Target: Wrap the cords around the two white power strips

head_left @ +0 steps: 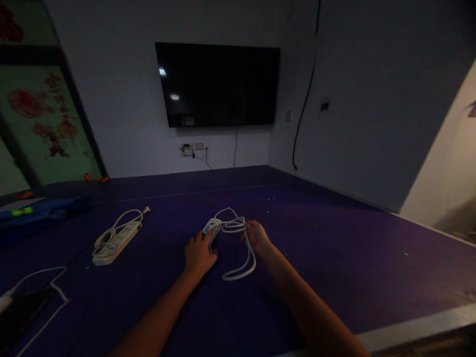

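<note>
A small white power strip with blue sockets lies on the purple table in front of me. My left hand is wrapped round its near end, which the fingers partly hide. To its right, my right hand is closed on the strip's white power cord. The cord is gathered in several loose loops between both hands, and one long loop hangs toward me. Farther left lies a second, longer white power strip with its own cord coiled over it, touched by neither hand.
A dark phone with a white cable lies at the lower left. Blue cloth and small orange things are at the far left. A television hangs on the wall above sockets. The table's pale edge runs at right.
</note>
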A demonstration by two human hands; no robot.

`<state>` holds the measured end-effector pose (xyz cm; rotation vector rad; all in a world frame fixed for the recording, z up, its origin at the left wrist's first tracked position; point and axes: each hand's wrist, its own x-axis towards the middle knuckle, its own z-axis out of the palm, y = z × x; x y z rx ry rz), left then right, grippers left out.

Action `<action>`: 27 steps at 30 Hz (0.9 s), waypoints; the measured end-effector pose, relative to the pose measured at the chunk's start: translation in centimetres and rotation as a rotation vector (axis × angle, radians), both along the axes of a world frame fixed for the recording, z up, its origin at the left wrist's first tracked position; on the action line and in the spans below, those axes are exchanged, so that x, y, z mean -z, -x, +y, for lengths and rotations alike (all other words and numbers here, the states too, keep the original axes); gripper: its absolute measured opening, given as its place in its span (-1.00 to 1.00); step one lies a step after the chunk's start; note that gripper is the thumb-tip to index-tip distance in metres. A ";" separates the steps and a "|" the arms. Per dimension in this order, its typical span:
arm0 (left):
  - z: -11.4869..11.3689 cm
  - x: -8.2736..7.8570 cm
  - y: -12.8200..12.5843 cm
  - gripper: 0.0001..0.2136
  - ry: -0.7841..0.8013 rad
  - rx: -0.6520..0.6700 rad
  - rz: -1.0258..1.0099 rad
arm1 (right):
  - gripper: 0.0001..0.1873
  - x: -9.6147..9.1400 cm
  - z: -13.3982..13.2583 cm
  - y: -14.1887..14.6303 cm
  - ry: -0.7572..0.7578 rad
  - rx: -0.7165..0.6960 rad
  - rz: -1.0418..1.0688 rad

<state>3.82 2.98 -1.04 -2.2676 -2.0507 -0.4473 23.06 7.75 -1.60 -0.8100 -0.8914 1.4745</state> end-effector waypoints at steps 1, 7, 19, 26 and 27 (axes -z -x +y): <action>0.0 0.0 0.0 -0.41 -0.013 0.003 -0.002 | -0.76 -0.1 -0.1 0.0 0.011 0.003 0.017; 0.5 -2.8 -0.3 -0.63 -0.096 0.143 -0.089 | -0.81 -0.9 -0.5 0.8 0.013 0.001 0.110; 3.0 -9.7 -4.3 -0.74 0.109 0.539 -0.180 | -0.58 -2.0 -1.7 2.1 -0.312 -0.155 0.136; 4.1 -10.6 -2.0 -0.81 0.088 0.543 -0.203 | -0.51 -2.3 -2.9 3.9 -0.236 -0.069 0.020; 4.1 -10.8 -1.6 -0.80 0.079 0.538 -0.219 | -0.51 -2.4 -3.2 4.2 -0.237 -0.061 -0.028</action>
